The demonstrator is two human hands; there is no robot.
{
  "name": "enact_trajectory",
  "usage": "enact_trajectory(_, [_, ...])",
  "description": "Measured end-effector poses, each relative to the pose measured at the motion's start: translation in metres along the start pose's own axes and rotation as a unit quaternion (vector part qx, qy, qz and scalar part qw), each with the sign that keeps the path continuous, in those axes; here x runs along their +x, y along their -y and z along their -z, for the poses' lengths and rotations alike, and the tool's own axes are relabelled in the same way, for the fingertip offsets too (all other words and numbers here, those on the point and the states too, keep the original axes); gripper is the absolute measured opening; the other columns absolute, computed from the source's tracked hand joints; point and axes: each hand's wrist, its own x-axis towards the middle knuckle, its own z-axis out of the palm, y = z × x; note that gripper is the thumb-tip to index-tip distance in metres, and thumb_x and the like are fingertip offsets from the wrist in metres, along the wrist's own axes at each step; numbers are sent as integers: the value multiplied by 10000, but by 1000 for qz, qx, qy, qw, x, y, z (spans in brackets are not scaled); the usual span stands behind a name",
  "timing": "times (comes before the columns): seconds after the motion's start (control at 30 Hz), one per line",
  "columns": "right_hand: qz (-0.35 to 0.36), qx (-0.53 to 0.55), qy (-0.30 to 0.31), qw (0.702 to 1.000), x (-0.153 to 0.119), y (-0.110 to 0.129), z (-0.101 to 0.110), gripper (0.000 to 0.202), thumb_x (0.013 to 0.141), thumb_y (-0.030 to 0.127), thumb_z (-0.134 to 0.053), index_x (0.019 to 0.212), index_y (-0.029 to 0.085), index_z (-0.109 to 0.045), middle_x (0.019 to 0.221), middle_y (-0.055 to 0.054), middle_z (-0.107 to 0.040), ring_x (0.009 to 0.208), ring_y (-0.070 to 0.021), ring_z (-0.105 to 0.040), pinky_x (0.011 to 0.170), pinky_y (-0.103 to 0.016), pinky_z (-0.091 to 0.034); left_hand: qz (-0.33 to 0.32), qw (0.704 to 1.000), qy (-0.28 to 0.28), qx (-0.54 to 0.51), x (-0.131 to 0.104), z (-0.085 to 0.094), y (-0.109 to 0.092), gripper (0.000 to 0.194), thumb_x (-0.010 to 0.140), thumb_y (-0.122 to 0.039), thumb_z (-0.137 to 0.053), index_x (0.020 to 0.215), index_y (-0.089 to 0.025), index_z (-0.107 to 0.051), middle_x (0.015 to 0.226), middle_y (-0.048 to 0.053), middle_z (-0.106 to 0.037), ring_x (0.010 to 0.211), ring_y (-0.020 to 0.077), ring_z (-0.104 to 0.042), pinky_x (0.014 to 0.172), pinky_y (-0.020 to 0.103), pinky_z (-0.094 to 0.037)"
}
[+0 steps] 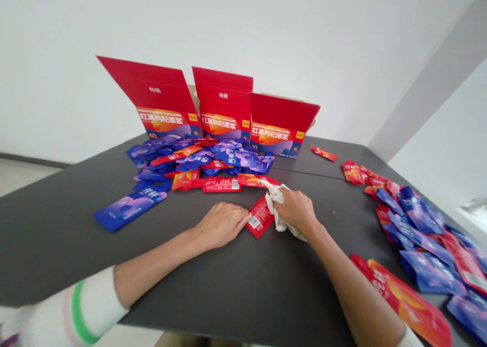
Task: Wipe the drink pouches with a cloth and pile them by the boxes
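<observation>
A small red pouch (258, 219) lies flat on the table, its barcode side up. My left hand (224, 224) rests on the table with fingers together, the fingertips gripping the pouch's left edge. In my right hand (297, 210) a crumpled white cloth (273, 200) is bunched, pressed against the right side of the same pouch; part of the pouch is hidden under it. Just beyond my hands lie another red pouch with a barcode (222, 184) and a red-orange pouch (253, 180). Behind them spreads a pile of blue and red pouches (198, 159).
Three red-and-blue cartons (169, 118) with raised lids stand at the back of the dark table (198, 296). A single blue pouch (129, 206) lies at left. More pouches (422, 235) are heaped along the right side, with a large red-orange pouch (409, 301) near my right forearm.
</observation>
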Motion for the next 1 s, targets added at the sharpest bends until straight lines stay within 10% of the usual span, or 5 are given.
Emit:
enact_trajectory(0.17, [141,33,-13,989,-4,10,-2,326,803,434,-466,1050,249,-571,953,-63,-661,893,-238,-617,746,-305,-422,-8,999,0,33,0,1,1,343,942,-315,-328,823,-187,-623,875,50,-684,823,187,-630,676,263,-418])
enact_trajectory(0.33, [2,-2,-5,1000,2,-2,-1,338,836,394,-411,1085,230,-569,947,-87,-663,869,-233,-627,730,-304,-419,-21,999,1,44,-1,4,-2,427,967,-321,-251,763,-189,-603,826,37,-683,776,174,-630,648,259,-408])
enact_trajectory(0.5, [113,16,-15,993,-5,8,1,326,804,430,-462,1058,261,-577,969,-58,-664,907,-225,-613,770,-304,-411,-16,998,-7,62,-1,2,-2,371,954,-318,-297,801,-193,-611,848,44,-683,793,189,-632,666,270,-418])
enact_trajectory(0.7, [-22,10,15,1000,-1,4,8,350,873,410,-373,1059,216,-596,949,-82,-674,830,-188,-631,741,-275,-413,-10,999,-2,52,-1,4,-4,427,963,-333,-265,768,-182,-614,814,47,-677,789,174,-629,665,253,-412])
enact_trajectory(1.0, [32,-7,-10,999,-3,10,3,314,842,369,-417,1078,213,-555,958,-91,-665,882,-229,-627,761,-317,-416,-8,999,0,49,-1,5,-5,412,959,-326,-271,783,-190,-618,835,48,-682,798,182,-630,681,263,-426])
